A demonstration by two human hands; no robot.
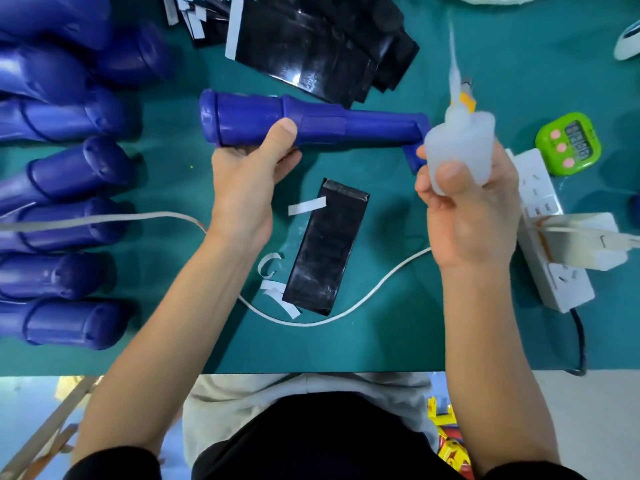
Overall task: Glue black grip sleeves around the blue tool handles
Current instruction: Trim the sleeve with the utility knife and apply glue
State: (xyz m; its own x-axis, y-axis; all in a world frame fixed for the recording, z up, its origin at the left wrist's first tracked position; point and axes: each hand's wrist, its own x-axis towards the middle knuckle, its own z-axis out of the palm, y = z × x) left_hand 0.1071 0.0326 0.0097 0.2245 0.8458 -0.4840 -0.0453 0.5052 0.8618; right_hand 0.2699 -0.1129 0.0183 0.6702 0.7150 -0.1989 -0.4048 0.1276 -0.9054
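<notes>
At the near edge of the teal surface, both bare forearms are reaching out from dark sleeves. A white cable is curving across the surface between them. Just beyond it, one black sleeve is lying flat between the two arms, its long side running near to far and leaning a little to the right. A short white strip is resting against its far left corner, and curled white strips are lying at its near left corner. Farther out, the left hand is holding the blue handle crosswise, its grip wrapping the thick left part with the thumb on top. The handle's narrow end is pointing right. There the right hand is closing its grip round a translucent glue bottle, thumb pressing the near side. The long nozzle is pointing away and is blurred, and the bottle is covering part of the handle's right end. To the right, a white power strip is carrying a white plug block, with a green timer sitting beyond it. Along the left side, a row of blue handles is lying side by side. At the far edge, a pile of black sleeves is spreading just beyond the held handle.
</notes>
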